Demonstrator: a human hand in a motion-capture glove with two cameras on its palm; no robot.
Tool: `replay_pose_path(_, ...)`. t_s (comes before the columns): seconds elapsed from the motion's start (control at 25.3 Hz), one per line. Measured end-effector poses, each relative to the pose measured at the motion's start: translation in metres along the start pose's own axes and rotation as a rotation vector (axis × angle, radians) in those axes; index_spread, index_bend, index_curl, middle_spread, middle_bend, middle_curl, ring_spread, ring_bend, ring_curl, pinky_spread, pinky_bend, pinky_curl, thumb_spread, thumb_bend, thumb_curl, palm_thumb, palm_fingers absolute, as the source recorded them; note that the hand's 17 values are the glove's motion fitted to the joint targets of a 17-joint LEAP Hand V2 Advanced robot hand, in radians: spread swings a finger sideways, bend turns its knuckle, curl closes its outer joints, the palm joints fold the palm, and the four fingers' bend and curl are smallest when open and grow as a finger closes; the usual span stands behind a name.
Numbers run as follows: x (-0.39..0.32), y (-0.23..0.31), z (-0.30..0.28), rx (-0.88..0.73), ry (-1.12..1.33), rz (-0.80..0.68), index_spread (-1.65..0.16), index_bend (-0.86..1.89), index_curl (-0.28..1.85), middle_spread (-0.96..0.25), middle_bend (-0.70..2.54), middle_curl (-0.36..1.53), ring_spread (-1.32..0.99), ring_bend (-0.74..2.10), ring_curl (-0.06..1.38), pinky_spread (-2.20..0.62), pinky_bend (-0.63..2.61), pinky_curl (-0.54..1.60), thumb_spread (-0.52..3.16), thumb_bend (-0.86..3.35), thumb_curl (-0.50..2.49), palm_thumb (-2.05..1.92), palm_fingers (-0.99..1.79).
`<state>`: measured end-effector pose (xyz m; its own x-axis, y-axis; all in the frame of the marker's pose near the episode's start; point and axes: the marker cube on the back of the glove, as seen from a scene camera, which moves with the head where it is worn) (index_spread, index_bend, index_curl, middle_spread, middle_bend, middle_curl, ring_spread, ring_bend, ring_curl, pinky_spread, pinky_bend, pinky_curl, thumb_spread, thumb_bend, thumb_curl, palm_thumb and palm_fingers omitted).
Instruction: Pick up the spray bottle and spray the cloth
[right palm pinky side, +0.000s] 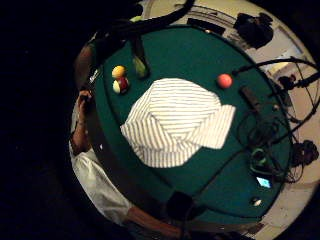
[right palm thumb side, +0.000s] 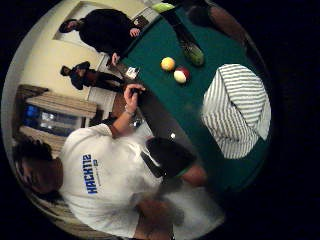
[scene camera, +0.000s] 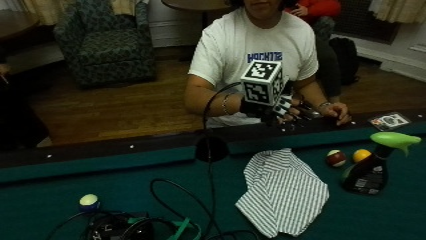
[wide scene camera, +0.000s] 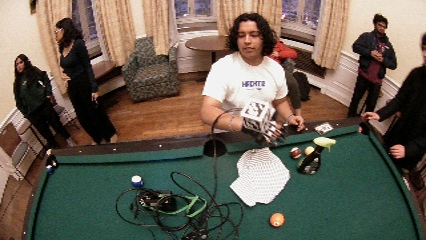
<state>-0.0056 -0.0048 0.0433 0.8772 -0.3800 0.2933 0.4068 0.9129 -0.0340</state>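
Observation:
A dark spray bottle (scene camera: 366, 175) with a green trigger head stands upright on the green felt of the pool table (scene camera: 133, 175), to the right of the cloth. The grey-and-white striped cloth (scene camera: 283, 192) lies crumpled flat on the felt in front of the person. My gloved right hand (scene camera: 278, 107) hovers above the near rail, over the cloth's far edge and left of the bottle. Its fingers hang relaxed and hold nothing. From the palm views, the cloth (right palm pinky side: 172, 122) lies well below the palm and the bottle (right palm pinky side: 141, 65) stands beyond it beside two balls.
A red-and-white ball (scene camera: 336, 158) and a yellow ball (scene camera: 361, 155) lie just behind the bottle. The bare left hand (scene camera: 335, 112) rests on the rail. A side pocket (scene camera: 212, 148), a cable bundle (scene camera: 133, 227), a blue-white ball (scene camera: 89, 201) and an orange ball (wide scene camera: 277, 219) are on the table.

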Motion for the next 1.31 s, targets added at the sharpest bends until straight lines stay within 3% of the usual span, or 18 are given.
replay_pose_path(0.36, -0.002, 0.046, -0.060, 0.037, 0.102, -0.062, -0.44, 0.09, 0.29, -0.20, 0.22, 0.38, -0.16, 0.36, 0.34, 0.15, 0.25, 0.35, 0.92, -0.04, 0.41, 0.38, 0.49)
replay_pose_path(1.31, 0.004, 0.062, -0.040, -0.001, 0.135, 0.002, -0.44, 0.13, 0.23, -0.19, 0.21, 0.37, -0.16, 0.36, 0.34, 0.16, 0.27, 0.36, 0.93, -0.03, 0.36, 0.36, 0.50)
